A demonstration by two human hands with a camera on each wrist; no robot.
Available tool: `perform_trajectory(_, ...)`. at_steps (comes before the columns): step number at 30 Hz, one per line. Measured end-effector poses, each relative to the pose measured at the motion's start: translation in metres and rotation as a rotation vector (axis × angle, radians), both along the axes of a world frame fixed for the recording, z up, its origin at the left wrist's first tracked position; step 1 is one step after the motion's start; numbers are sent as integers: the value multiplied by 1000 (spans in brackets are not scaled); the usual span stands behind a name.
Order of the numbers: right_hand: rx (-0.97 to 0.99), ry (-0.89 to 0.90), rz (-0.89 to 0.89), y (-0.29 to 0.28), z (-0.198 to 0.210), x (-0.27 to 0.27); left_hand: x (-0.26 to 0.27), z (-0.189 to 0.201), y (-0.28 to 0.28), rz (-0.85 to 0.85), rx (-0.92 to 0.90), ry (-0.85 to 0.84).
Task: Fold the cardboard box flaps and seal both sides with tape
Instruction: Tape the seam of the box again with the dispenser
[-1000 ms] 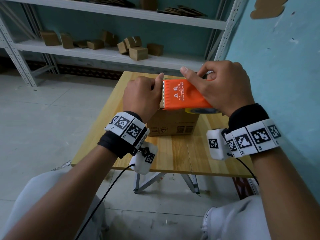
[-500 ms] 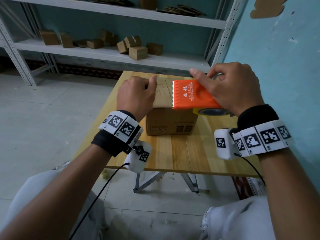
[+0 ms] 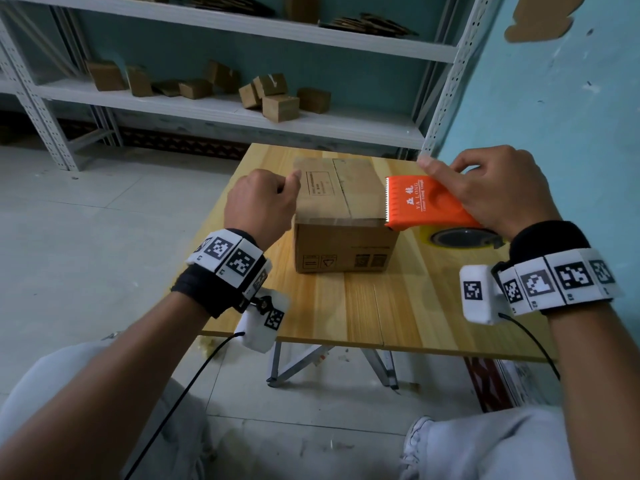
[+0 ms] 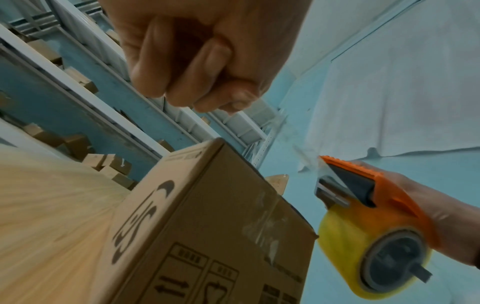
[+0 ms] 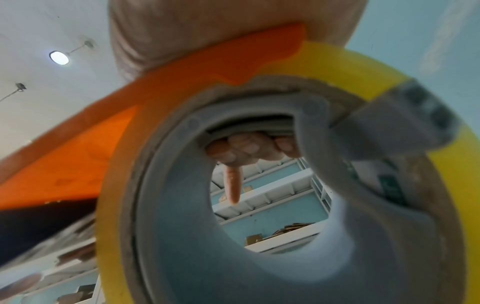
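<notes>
A closed cardboard box (image 3: 343, 216) stands on the wooden table (image 3: 363, 306), its top flaps folded flat. Clear tape shows on its near face (image 4: 265, 226). My left hand (image 3: 263, 202) hovers at the box's top left edge with its fingers curled into a fist (image 4: 192, 67), holding nothing. My right hand (image 3: 485, 188) grips an orange tape dispenser (image 3: 426, 206) with a yellow tape roll (image 3: 460, 237) at the box's right top edge, the toothed blade facing left over the corner. In the right wrist view its fingers (image 5: 246, 148) curl inside the roll's core (image 5: 259, 185).
A white metal shelf rack (image 3: 207, 105) behind the table holds several small cardboard boxes (image 3: 280, 107). A teal wall (image 3: 571, 116) runs close along the table's right side. My knees sit below the table's near edge (image 3: 346, 342).
My hands have drawn apart. The dispenser has slid from the middle of the box top to its right edge, and my left hand has moved off the blade to the left edge.
</notes>
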State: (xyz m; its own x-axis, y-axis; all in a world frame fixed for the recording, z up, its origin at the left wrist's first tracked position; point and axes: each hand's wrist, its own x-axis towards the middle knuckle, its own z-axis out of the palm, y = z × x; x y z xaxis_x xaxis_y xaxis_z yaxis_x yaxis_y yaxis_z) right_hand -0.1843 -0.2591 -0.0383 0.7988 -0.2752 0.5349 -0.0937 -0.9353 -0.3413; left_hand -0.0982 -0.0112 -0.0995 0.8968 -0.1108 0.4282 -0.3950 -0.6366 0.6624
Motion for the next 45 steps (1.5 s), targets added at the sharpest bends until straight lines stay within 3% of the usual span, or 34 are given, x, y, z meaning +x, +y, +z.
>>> perform_trajectory(9, -100, 145, 12, 17, 31, 14, 10, -3, 5, 43, 11, 116)
perform_trajectory(15, -92, 218, 12, 20, 29, 24, 13, -7, 7, 30, 8, 170)
perform_trajectory(45, -135, 288, 17, 29, 25, 32, 25, -21, 15, 40, 117, 162)
